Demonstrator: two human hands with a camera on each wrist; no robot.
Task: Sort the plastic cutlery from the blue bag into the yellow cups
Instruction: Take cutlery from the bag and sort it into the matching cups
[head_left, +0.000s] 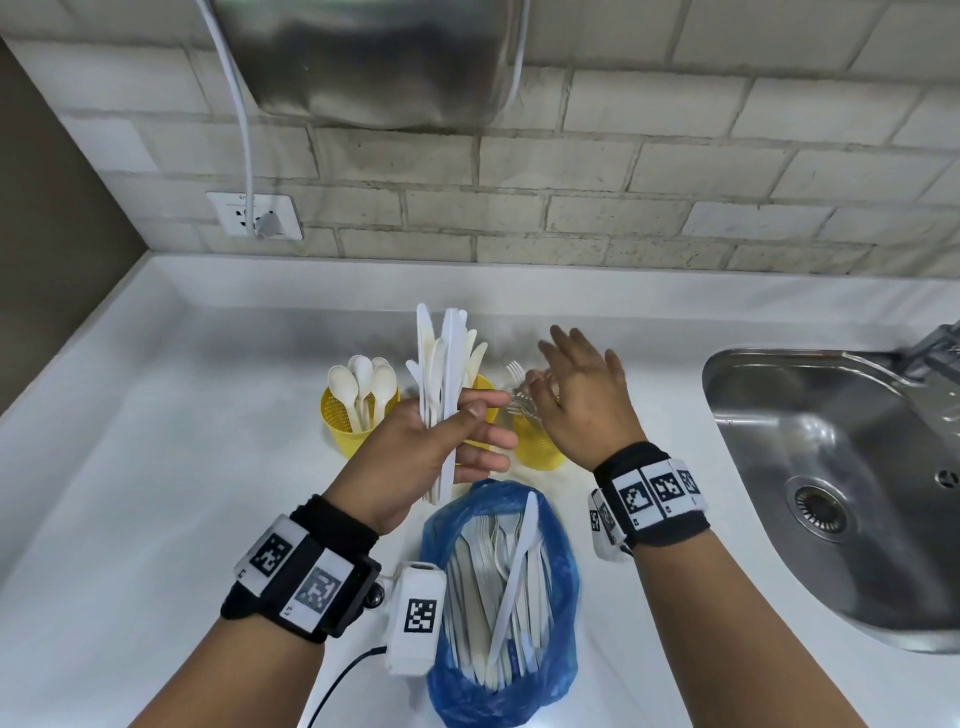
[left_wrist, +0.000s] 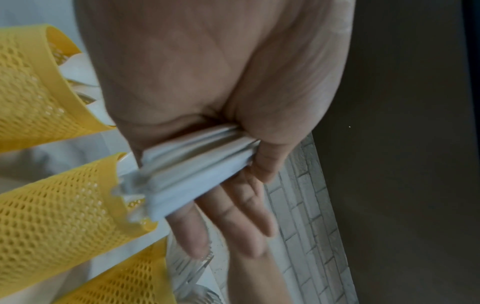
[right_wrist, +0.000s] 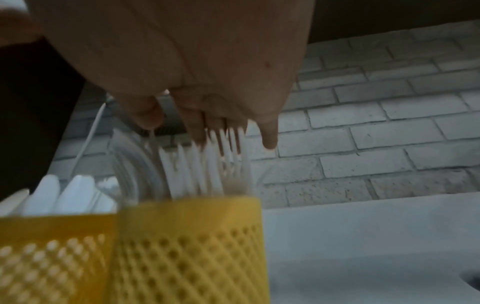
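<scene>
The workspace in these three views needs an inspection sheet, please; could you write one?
Surface: white countertop, sink at right.
Job's things: blue bag open, cutlery still inside; three yellow cups: spoons cup, middle cup behind the left hand, forks cup.
Clutter: nothing seen.
Grippers: left hand holds a bundle of knives upright by the handles; right hand with fingers spread above the forks cup, holding nothing visible.
Cables: white cord to wall socket; black cable from the left wrist.
Surroundings: brick-tile wall, metal appliance above.
</scene>
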